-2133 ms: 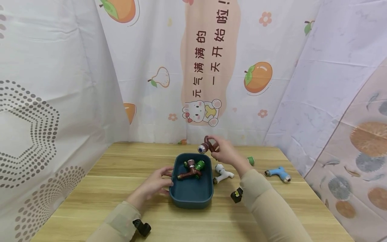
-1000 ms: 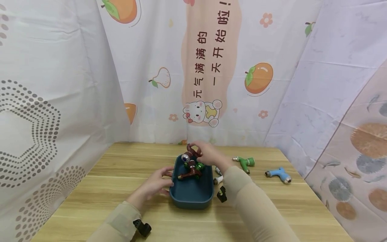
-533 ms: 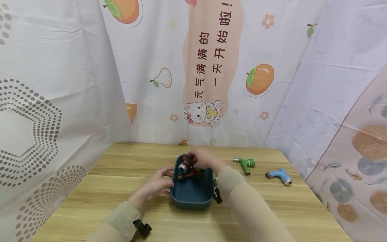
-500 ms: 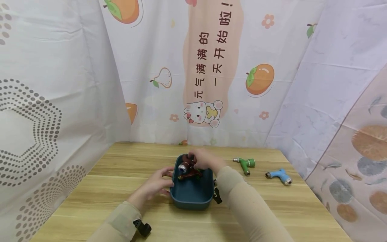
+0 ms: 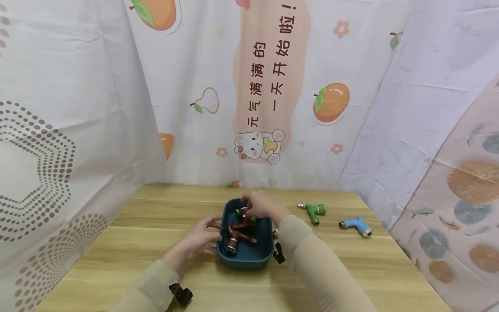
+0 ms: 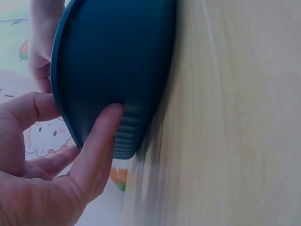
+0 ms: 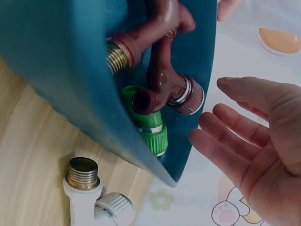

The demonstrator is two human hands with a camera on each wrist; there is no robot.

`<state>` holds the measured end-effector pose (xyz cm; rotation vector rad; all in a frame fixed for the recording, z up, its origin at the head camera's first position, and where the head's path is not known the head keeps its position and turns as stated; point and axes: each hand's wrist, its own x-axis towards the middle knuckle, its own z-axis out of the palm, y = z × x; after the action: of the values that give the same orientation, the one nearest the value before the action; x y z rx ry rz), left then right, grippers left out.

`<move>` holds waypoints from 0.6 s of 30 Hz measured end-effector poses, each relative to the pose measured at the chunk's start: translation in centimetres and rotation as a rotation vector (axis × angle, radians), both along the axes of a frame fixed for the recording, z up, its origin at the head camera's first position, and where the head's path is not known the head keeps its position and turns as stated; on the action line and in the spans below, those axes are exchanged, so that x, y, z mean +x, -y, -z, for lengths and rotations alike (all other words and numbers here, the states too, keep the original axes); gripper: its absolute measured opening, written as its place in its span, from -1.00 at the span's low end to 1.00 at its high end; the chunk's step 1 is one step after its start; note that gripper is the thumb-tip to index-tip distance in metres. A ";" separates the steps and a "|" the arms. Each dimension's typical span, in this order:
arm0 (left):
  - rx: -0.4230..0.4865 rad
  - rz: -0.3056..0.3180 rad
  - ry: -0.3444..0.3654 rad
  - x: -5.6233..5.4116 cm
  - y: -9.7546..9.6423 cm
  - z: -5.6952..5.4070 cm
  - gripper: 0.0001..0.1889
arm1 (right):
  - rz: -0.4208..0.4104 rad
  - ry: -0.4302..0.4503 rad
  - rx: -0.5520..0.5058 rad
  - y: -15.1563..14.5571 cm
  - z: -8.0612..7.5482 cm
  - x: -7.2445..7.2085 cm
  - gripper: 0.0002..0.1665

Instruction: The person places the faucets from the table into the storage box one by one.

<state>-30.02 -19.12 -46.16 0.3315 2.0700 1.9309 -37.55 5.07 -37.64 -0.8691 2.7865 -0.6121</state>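
Observation:
Inside the dark teal bin (image 5: pixel 245 263) lie two brown taps. One brown tap (image 5: pixel 234 236) is at the front left; the other brown tap (image 7: pixel 164 80) is partly covered by it, beside a green tap (image 7: pixel 153 132). My right hand (image 5: pixel 261 206) hovers over the bin's far end, and in the right wrist view its fingers (image 7: pixel 228 153) are extended with nothing between them. My left hand (image 5: pixel 199 238) rests against the bin's left side, with one fingertip (image 6: pixel 115 110) on the outer wall and others at the rim.
A second green tap (image 5: pixel 313 211) and a blue tap (image 5: pixel 356 225) lie on the wooden table (image 5: pixel 156 242) to the right. Close by the bin's right side is a white tap (image 7: pixel 84 202), mostly hidden by my right sleeve in the head view. A printed curtain (image 5: pixel 206 143) hangs behind the table.
My right hand carried a brown tap leftward and down into the bin, then let it go. That tap now lies at the bin's front left. The left hand stays at the bin.

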 end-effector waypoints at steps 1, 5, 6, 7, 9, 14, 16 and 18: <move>-0.001 -0.003 -0.001 0.0 0.0 0.0 -0.24 | 0.002 0.002 -0.005 -0.1 -0.1 0.0 -0.47; -0.011 -0.016 0.003 0.0 0.0 -0.1 -0.24 | -0.002 -0.004 -0.019 -0.4 -0.3 -0.2 -0.48; -0.010 -0.017 0.005 0.0 0.0 -0.1 -0.24 | -0.003 -0.011 -0.023 -0.5 -0.3 -0.2 -0.49; -0.009 -0.018 0.007 0.0 0.0 -0.1 -0.24 | -0.003 -0.020 -0.030 -0.5 -0.3 -0.3 -0.50; -0.003 -0.016 0.008 -0.1 0.1 0.0 -0.24 | -0.008 -0.033 -0.047 -0.7 -0.4 -0.5 -0.50; 0.001 -0.013 0.013 -0.2 0.1 0.0 -0.25 | -0.004 0.001 -0.083 -0.9 -1.1 -0.3 -0.44; -0.005 -0.014 0.014 -0.1 0.1 0.0 -0.25 | -0.002 0.012 -0.095 -1.0 -1.6 0.0 -0.44; -0.006 -0.015 0.013 -0.1 0.1 -0.1 -0.25 | -0.005 0.000 -0.108 -1.3 -2.2 0.3 -0.48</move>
<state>-30.12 -19.21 -46.10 0.3030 2.0758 1.9296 -37.25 6.32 -35.45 -0.8961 2.7720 -0.7676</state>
